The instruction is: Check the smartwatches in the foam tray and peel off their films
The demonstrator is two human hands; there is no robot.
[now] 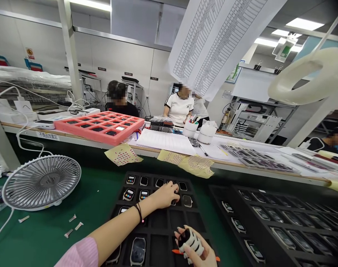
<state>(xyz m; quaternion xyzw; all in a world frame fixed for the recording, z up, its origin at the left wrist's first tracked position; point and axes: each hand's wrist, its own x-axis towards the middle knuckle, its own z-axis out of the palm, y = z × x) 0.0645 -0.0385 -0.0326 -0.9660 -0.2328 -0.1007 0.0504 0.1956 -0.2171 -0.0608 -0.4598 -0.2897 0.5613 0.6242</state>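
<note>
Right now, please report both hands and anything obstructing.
Left hand down at black smartwatch tray, grip unclear. Right hand holding stacked watch cases. Left forearm crosses tray, hiding some pockets.

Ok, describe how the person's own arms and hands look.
The left arm has a pale pink sleeve and, farther along, thin black bands. The left hand and right hand are ungloved; nothing worn shows on the right.
</note>
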